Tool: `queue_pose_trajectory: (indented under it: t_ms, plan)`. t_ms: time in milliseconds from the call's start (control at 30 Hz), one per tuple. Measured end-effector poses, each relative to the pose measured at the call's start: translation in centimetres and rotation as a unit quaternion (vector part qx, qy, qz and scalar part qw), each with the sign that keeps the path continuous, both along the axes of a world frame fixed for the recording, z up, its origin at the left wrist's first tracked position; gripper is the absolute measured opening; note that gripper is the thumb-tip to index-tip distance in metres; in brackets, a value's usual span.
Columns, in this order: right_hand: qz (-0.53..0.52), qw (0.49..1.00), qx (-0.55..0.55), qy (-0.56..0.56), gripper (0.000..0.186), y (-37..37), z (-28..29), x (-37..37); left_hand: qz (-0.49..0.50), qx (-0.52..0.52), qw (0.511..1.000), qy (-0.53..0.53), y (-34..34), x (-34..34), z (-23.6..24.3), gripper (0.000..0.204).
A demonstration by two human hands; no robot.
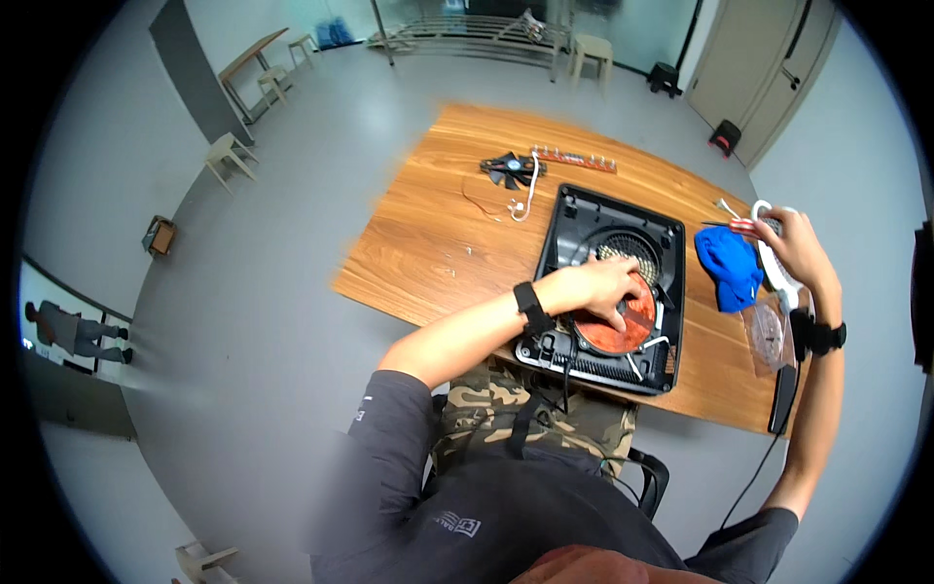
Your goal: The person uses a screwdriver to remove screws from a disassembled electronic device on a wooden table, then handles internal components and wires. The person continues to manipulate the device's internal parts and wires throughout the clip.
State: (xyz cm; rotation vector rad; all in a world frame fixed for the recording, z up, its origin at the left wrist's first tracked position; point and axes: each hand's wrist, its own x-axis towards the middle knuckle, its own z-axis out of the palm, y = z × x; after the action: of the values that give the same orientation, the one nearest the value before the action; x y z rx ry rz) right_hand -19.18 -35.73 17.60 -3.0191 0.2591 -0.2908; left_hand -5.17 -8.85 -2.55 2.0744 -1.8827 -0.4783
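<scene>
With the black cooker base (611, 282) lying opened on the worktop (438, 243) and its fan (513, 168) already out at the far side, my left hand (595, 290) presses spread fingers on the copper coil (623, 326), my right hand (800, 248) gripping a white tool (775, 265).

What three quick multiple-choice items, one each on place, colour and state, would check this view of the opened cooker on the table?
1. Where does the left hand rest?
A. on the copper coil in the opened black cooker housing
B. on the black fan
C. on the floor

2. What colour is the cloth beside the housing?
A. red
B. blue
C. yellow

3. How is the right hand occupied?
A. flat on the table
B. empty in the air
C. gripping a white tool

Answers: 1 A, the fingers lie on the coil; 2 B, the cloth is plainly blue; 3 C, the fingers close around the tool's white handle.
</scene>
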Motion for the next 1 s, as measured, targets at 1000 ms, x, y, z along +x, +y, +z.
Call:
queue_pose_trajectory:
  t_ms: [1000]
  plan:
    - [-0.152, 0.988, -0.013, 0.016, 0.044, -8.9, -22.0, -3.9, 0.003, -0.016, 1.000, 0.018, 0.0, 0.2, -0.9, 0.075]
